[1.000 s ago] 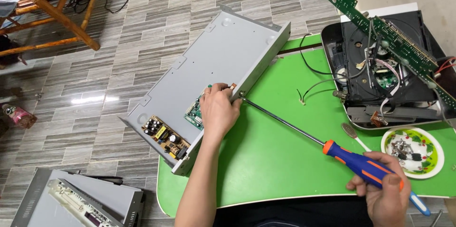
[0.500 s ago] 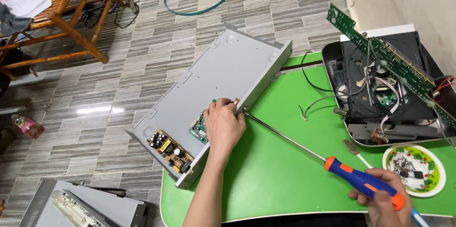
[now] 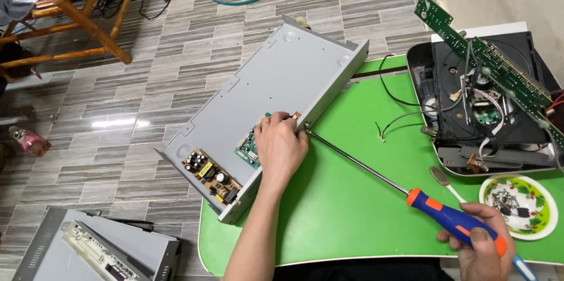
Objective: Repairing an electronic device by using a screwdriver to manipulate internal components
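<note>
**Long screwdriver set against the edge of an opened grey chassis.**

The right hand (image 3: 483, 244) is closed around the blue-and-orange handle of the screwdriver (image 3: 376, 177), whose thin shaft runs up and left across the green tabletop (image 3: 329, 222) to a tip at the chassis edge, just beside the left hand (image 3: 279, 149). That hand's grip lies palm-down on the small green circuit board (image 3: 249, 149) inside the grey metal chassis (image 3: 276, 99), fingers curled at the rim; whether they pinch anything cannot be told. The chassis rests tilted, half off the tabletop. Judged from this view, the cover is already off and both boards are exposed, the yellow-capacitor board (image 3: 210, 176) still seated. At right sit a stripped disc player (image 3: 487, 110) and a dish of loose screws (image 3: 517, 204).
</note>
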